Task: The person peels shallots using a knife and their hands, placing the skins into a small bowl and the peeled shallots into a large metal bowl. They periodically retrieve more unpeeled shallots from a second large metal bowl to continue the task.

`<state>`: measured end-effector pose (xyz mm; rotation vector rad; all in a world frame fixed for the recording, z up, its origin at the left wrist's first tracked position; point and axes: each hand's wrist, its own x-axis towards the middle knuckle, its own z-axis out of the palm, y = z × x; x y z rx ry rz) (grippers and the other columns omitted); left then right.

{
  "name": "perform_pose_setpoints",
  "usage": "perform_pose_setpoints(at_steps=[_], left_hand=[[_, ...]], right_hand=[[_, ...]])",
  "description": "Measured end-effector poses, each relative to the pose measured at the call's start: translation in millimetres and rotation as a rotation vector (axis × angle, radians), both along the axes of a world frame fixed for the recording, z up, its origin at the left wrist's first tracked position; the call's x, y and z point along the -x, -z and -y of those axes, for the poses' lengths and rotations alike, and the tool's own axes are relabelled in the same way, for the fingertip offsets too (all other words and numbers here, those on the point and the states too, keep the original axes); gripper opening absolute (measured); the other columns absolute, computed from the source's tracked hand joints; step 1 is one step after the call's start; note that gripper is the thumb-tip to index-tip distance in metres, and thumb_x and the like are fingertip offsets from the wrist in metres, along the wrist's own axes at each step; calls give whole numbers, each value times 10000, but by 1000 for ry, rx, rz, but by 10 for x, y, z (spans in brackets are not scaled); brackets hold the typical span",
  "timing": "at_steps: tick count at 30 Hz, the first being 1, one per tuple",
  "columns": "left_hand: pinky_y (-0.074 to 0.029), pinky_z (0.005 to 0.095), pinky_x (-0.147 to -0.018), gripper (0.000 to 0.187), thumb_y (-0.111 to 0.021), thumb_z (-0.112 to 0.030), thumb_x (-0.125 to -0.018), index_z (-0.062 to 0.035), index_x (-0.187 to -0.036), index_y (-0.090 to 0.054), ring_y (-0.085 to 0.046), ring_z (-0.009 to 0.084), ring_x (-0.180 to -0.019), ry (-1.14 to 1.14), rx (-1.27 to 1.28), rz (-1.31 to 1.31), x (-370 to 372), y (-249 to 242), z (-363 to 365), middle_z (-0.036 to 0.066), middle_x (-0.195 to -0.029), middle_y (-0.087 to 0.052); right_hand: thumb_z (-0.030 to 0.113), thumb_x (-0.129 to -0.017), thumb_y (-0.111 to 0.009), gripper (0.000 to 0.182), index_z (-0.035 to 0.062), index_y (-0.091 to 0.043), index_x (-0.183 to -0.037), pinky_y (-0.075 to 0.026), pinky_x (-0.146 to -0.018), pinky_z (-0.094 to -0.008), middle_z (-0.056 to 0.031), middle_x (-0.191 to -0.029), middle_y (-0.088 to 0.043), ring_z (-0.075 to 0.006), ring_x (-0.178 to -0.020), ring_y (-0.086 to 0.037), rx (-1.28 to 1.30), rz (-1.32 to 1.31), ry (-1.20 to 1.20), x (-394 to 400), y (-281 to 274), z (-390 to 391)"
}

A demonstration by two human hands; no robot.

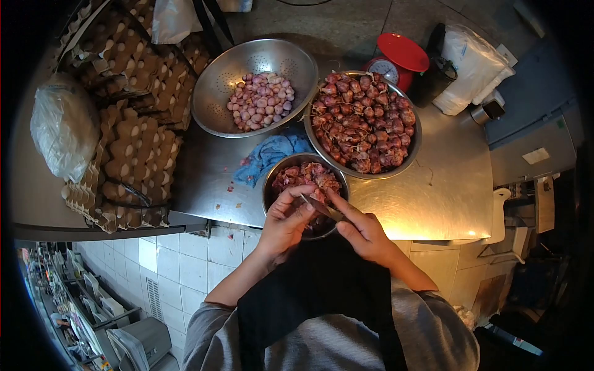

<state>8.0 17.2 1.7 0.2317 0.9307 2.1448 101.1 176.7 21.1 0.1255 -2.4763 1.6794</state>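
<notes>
My right hand (365,236) grips a small knife (323,208), its blade pointing left toward my left hand (287,216). The left fingers are curled together around a small pink shallot (317,195), partly hidden by the fingers and blade. Both hands are over the near side of a small metal bowl (267,193) with reddish shallot skins (297,175) in it. Behind it to the right, a larger metal bowl (418,141) is heaped with unpeeled shallots (365,120). At the back left, peeled shallots (261,102) lie in a perforated metal colander (213,102).
A blue cloth (269,156) lies beside the small bowl on the steel table (445,198). Stacked egg trays (136,154) and a plastic bag (65,130) stand left. A red scale (402,55) and another plastic bag (467,68) are at the back right.
</notes>
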Motion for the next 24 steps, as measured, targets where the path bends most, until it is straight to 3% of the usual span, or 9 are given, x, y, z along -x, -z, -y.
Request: perform_pose_setpoints(at_steps=[1,4,9,16,19,22,24], left_hand=[[-438,264,-830,344,-536,7,-820,-71,-1141,-441,-533,127,-947,-19,17,21,-5,-31,-5,49,-1035,-547],[-452,257,-802,413,-578,35,-778,-57,-1144,-410,-538,139,-940,-100,75,-3,-17,-102,-28,72,-1011,-558],[-463,263,-785,478,-629,92,-698,-29,-1090,-384,-558,150,-907,-198,115,-154,32,18,-16,114,-987,-564],[-476,253,-757,454,-640,121,-666,-41,-996,-374,-574,150,-866,-261,222,-324,-49,-86,-42,108,-958,-563],[-479,253,-752,445,-654,112,-665,-45,-965,-366,-574,151,-862,-310,198,-345,-78,-81,-83,103,-941,-561],[-481,265,-773,441,-654,114,-668,-45,-955,-358,-572,155,-871,-331,218,-376,-121,-23,-86,109,-945,-558],[-480,274,-791,442,-648,118,-671,-45,-958,-354,-568,159,-886,-336,273,-404,-148,-10,-86,116,-957,-556]], right_hand=[[166,-864,-483,479,65,-329,-1307,-464,-725,-319,-165,-1151,-527,-319,-914,-586,-40,-38,4,5,-4,12],[168,-847,-504,495,92,-338,-1307,-475,-679,-324,-187,-1073,-556,-355,-825,-586,-171,-18,-3,-14,22,-8],[171,-849,-502,488,91,-345,-1303,-478,-663,-329,-183,-1051,-566,-357,-793,-595,-120,1,14,-35,48,-8],[168,-851,-512,460,72,-376,-1279,-475,-655,-320,-206,-1026,-571,-340,-779,-608,-55,-50,67,-2,92,86],[163,-854,-513,416,55,-404,-1241,-471,-641,-312,-211,-984,-579,-338,-784,-606,-36,71,112,-22,112,131],[171,-861,-510,368,44,-420,-1194,-467,-637,-305,-183,-931,-586,-294,-763,-619,65,1,189,7,264,187],[171,-872,-498,345,44,-412,-1182,-450,-587,-275,-130,-875,-574,-216,-676,-589,93,-98,198,76,308,213]])
